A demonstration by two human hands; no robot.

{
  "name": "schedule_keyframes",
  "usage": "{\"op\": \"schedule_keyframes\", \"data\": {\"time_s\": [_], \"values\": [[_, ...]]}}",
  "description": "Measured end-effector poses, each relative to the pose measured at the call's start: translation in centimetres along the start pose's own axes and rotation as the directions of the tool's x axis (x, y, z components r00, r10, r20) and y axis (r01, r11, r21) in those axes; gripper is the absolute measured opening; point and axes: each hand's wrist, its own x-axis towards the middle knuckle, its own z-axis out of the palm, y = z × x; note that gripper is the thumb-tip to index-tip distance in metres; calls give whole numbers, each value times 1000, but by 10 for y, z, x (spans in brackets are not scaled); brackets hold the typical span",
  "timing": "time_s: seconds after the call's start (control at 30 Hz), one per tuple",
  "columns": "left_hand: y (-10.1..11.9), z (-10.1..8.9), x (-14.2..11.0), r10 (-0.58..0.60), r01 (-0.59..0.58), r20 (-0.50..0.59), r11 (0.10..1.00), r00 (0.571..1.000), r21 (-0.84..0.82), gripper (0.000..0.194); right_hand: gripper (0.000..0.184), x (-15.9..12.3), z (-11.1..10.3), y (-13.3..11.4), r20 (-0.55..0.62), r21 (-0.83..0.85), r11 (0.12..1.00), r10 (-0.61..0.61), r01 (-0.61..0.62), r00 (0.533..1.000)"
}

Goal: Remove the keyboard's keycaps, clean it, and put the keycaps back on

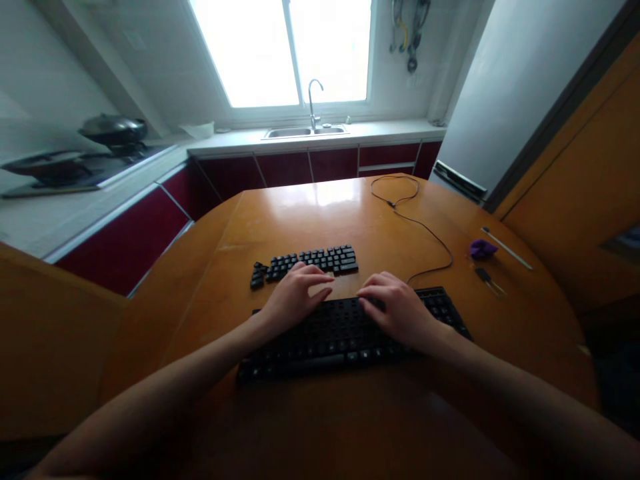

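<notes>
A black keyboard (345, 337) lies on the wooden table (310, 213) in front of me. My left hand (296, 295) rests over its upper left edge, fingers stretched toward the right and slightly apart, holding nothing I can see. My right hand (397, 307) lies on the keyboard's upper middle, fingers curved down onto the keys, pointing left. The fingertips of both hands nearly meet. Just beyond the hands, a row of loose black keycaps (310, 261) sits on the table. The keyboard's cable (425, 230) loops away to the far right.
A purple cloth (482, 249), a small dark tool (486, 277) and a thin white stick (506, 248) lie at the table's right. A counter with a sink (305, 132) runs under the window. A wok (114, 127) sits on the stove at left. A fridge (505, 87) stands right.
</notes>
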Motion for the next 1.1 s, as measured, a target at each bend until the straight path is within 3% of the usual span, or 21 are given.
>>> {"op": "schedule_keyframes", "data": {"time_s": [0.13, 0.3, 0.67, 0.8, 0.93, 1.1], "values": [[-23, 10, 30, 14, -10, -19, 984, 1000, 180, 17, 20, 38, 3, 20, 50, -173, 984, 63, -53, 997], [-28, 27, 41, 46, -55, 38, 957, 998, 283, 16, 22, 67, 14, 33, 170, -347, 937, 107, -42, 980], [-29, 32, 43, 102, -122, 88, 960, 991, 251, 17, 25, 78, 22, 43, 249, -415, 909, 64, 46, 966], [-27, 32, 45, 75, -94, 103, 975, 992, 200, 15, 21, 81, 23, 46, 244, -406, 912, 45, 60, 969], [-11, 22, 41, 32, -42, 103, 994, 994, 96, 10, 18, 84, 23, 46, 235, -403, 913, 37, 63, 971], [35, 8, 12, 55, -46, 92, 995, 994, -87, 11, 14, 66, 13, 40, 167, -293, 956, 19, 32, 986]]}}
